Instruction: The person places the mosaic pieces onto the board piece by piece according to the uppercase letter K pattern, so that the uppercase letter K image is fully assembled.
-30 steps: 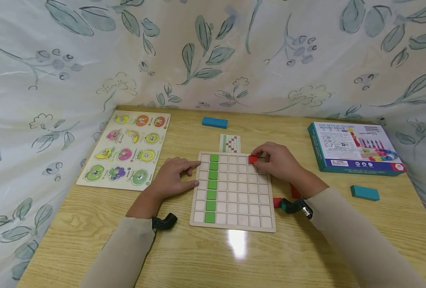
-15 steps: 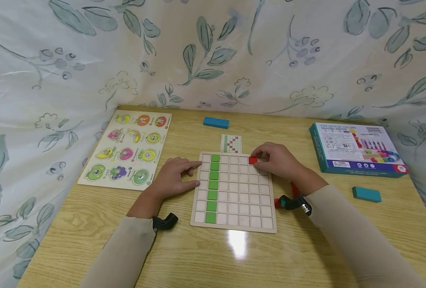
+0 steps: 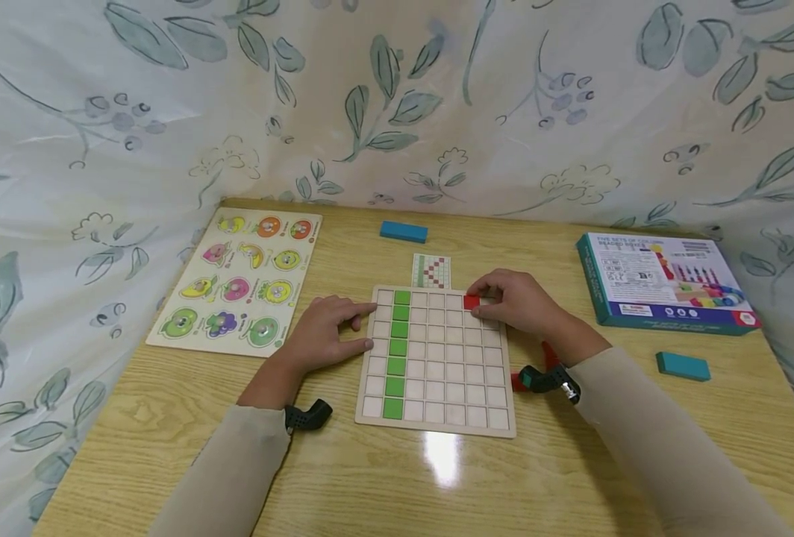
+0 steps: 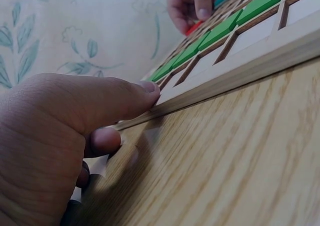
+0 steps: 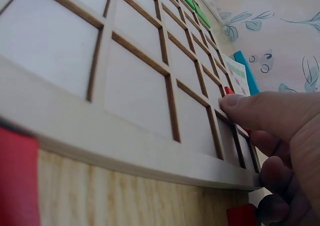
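Note:
A wooden grid board [image 3: 435, 371] lies flat on the table, with a column of green square tiles [image 3: 397, 347] filling its second column from the left. My right hand [image 3: 521, 304] pinches a red square tile [image 3: 471, 302] between thumb and index finger, at the far row, second cell from the right. In the right wrist view only a sliver of that tile shows past the thumb. My left hand [image 3: 326, 335] touches the board's left edge with the tips of its thumb and outstretched index finger; its other fingers are bent beneath. A small pattern card [image 3: 431, 270] lies behind the board.
Partly hidden under my right wrist are red pieces [image 3: 549, 354] beside the board. One blue block [image 3: 404, 231] lies at the back, another [image 3: 683, 366] at the right. A fruit puzzle board [image 3: 236, 280] is on the left; a printed box [image 3: 666, 277] sits at right.
The head view shifts slightly. Both hands keep nearly the same places, and the red tile stays in the right fingers at the same cell.

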{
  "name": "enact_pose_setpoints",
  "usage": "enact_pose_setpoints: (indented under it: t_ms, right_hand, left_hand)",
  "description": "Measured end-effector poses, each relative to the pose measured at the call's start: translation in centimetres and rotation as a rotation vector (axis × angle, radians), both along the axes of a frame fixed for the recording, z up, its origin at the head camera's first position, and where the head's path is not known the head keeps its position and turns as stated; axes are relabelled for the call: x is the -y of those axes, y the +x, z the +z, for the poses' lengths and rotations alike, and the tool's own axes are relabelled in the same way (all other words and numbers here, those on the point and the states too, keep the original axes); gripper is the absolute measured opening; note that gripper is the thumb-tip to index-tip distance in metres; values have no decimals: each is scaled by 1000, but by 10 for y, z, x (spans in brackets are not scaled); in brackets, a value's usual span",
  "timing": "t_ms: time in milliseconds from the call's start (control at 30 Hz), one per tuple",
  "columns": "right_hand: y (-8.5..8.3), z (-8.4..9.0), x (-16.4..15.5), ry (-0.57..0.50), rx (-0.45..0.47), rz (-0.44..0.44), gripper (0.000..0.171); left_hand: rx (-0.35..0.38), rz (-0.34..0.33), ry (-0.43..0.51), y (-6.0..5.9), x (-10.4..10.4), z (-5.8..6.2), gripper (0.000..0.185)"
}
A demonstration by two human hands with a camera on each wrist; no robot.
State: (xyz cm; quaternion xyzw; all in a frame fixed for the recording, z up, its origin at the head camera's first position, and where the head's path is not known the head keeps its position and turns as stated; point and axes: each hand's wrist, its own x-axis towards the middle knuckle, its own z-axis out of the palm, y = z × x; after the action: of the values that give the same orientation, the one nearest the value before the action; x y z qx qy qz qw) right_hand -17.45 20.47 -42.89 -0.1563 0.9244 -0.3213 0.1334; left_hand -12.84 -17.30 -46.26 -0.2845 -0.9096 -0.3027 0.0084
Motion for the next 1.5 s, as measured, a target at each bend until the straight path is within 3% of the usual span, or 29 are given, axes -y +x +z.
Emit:
enact_pose_setpoints:
  t_ms: [633, 1033, 1500]
  right_hand:
    - [8, -2, -21, -2, -29, -34, 43]
    - [22, 1, -50, 12, -112, -12, 37]
    - [34, -1, -66, 38, -30, 9, 42]
  left_hand:
    - [6, 7, -4, 1, 0, -1, 53]
    - [7, 11, -18, 1, 1, -1, 52]
    - [4, 6, -15, 0, 1, -2, 55]
